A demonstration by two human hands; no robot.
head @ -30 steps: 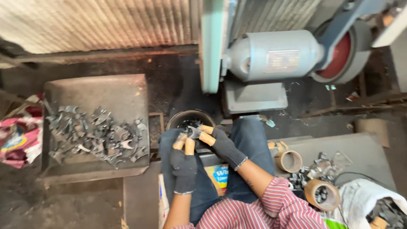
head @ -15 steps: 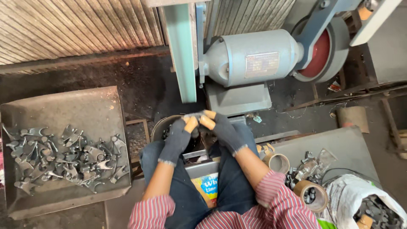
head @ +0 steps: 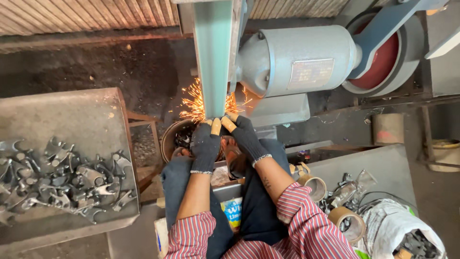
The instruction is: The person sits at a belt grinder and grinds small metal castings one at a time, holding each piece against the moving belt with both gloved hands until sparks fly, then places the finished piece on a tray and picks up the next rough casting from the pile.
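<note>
My left hand and my right hand wear dark fingerless gloves with yellow tips. Together they press a small metal piece, mostly hidden by the fingers, against the green grinding belt. Orange sparks fly out where the belt meets the piece. The grey motor of the grinder sits just right of the belt. A round dark bowl with metal parts stands below my hands, between my knees.
A grey metal tray on the left holds several forged metal parts. Tape rolls and a white sack lie at lower right beside a grey metal box. A red wheel turns at the motor's right.
My hands rose from the bowl up to the belt with the piece. Sparks now fly. The view has moved closer to the grinder.
</note>
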